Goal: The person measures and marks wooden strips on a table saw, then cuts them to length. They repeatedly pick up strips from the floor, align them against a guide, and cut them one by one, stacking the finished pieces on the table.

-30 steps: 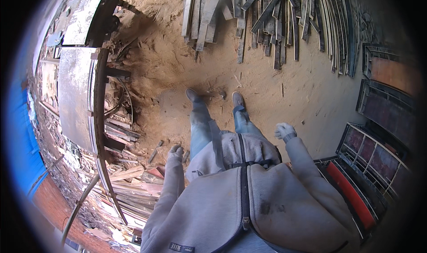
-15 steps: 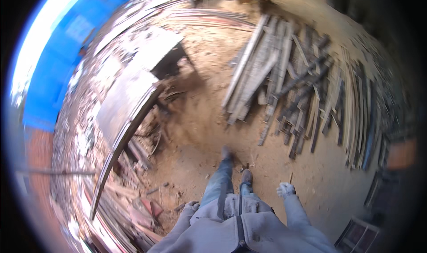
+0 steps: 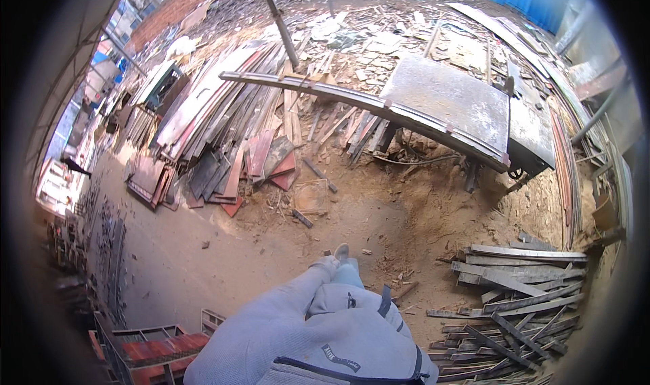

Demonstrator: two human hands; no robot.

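Red frames (image 3: 156, 350) are resting in the lower left of the frame, while long boards (image 3: 217, 114) are lying in a broad pile across the upper left. Red panels (image 3: 258, 151) are spreading over the dirt at the near end of that pile, left of centre.

Just left of the frame's middle, a short dark offcut (image 3: 302, 218) is lying flat on the bare ground, apart from the piles, with a thin stick (image 3: 321, 176) resting above and to its right. The offcut is looking like wood: likely light, stiff and hard to break, with rough edges and loose grit on its faces. Its middle is offering the best hold, thumb on one long side and fingers on the other.

Below it, near the centre, the left hand (image 3: 328, 262) is hanging in front of the grey jacket (image 3: 338, 317), just beside a shoe (image 3: 342, 252) as the camera is seeing it. It is showing too small to tell whether the fingers are spread, curled or gripping anything. The right hand is staying out of the picture.

A metal-topped bench (image 3: 447, 104) is standing at upper right, a long rail (image 3: 365, 103) running along its near edge. Battens (image 3: 521, 310) are lying heaped at lower right.
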